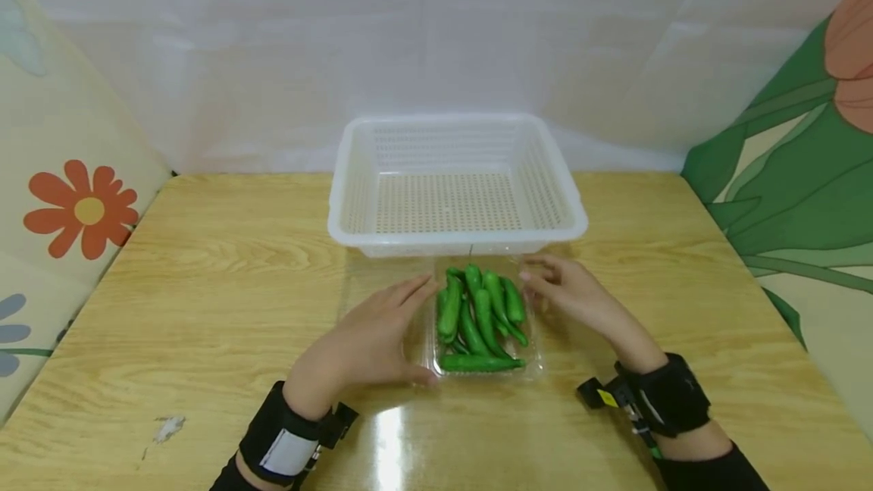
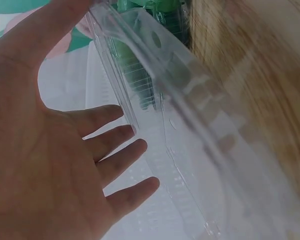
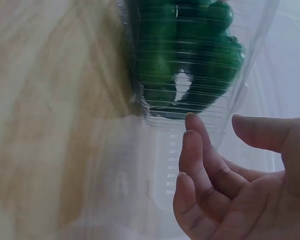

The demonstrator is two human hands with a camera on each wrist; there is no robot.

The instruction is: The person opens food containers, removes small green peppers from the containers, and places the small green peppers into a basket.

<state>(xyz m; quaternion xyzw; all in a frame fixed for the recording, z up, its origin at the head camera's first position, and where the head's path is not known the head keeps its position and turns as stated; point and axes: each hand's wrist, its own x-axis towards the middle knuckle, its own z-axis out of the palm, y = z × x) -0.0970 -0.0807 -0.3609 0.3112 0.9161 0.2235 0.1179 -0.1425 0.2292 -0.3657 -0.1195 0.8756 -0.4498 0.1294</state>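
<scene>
Nearest the camera, a black wrist strap point(image 1: 280, 434) is worn on the left forearm; both dark sleeves are cut off by the lower edge. The left grip point(image 1: 368, 339) is spread along the left side of a clear plastic container point(image 1: 477, 376), fingers and thumb well apart, nothing clasped. The right grip point(image 1: 573, 290) is held at the container's far right corner, its fingers loosely bent and the thumb apart from them; nothing appears to be pinched.

The green peppers point(image 1: 483, 317) are gathered in the container, which is set on the wooden bench point(image 1: 204, 264) just in front of a white basket point(image 1: 457, 237). The container's top appears to have been opened, with what seems to be its lid point(image 1: 361, 279) laid out to the left, so the opening may be judged done. Emptying, if intended, is judged not yet begun.

The lid is partly hidden by the left grip and hard to trace. Whether the plastic is touched by either grip cannot be told, and the lower peppers are covered.
</scene>
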